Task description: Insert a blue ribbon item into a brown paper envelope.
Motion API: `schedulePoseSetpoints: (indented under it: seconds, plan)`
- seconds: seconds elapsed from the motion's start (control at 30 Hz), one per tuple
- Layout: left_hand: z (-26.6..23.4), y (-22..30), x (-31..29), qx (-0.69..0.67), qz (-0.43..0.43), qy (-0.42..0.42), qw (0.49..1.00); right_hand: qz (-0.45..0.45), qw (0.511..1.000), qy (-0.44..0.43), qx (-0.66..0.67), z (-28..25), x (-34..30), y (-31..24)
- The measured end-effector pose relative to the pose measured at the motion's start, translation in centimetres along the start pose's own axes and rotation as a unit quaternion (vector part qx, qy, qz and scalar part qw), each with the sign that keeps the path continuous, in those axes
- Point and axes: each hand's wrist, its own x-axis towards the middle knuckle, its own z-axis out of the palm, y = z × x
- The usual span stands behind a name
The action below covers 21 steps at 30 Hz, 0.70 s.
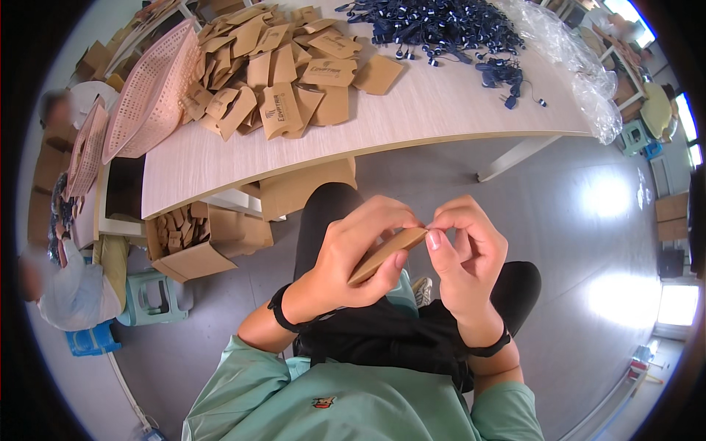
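Over the lap, left hand (pixel 349 253) grips a light, bendable kraft pouch (pixel 386 253) mid-body, right hand (pixel 463 253) pinching its two-o'clock end.

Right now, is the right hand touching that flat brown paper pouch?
Touching. The head view shows the right hand pinching the upper end of the brown paper pouch, which the left hand grips.

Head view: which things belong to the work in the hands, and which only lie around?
In use:
- flat brown paper pouch, held by left hand and right hand
- pile of same pouches on table

Lying about:
- dark cords
- pink perforated basket
- cardboard box
- teal stool
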Motion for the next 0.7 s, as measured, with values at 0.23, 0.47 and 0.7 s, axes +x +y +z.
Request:
schedulePoseSetpoints:
  seconds: [0.23,0.47,0.7]
  plan:
    - [-0.1,-0.5,0.1,0.093,0.082,-0.001,0.992,-0.043,0.998,0.027,-0.046,0.8,-0.2,0.4]
    - [-1.5,1.4,-0.7,-0.182,-0.122,0.030,0.975,-0.257,0.945,0.001,-0.202,1.6,0.3,2.0]
    - [-5.8,3.1,-1.2,-0.202,-0.088,0.245,0.944,-0.308,0.851,-0.134,-0.405,1.5,2.7,4.8]
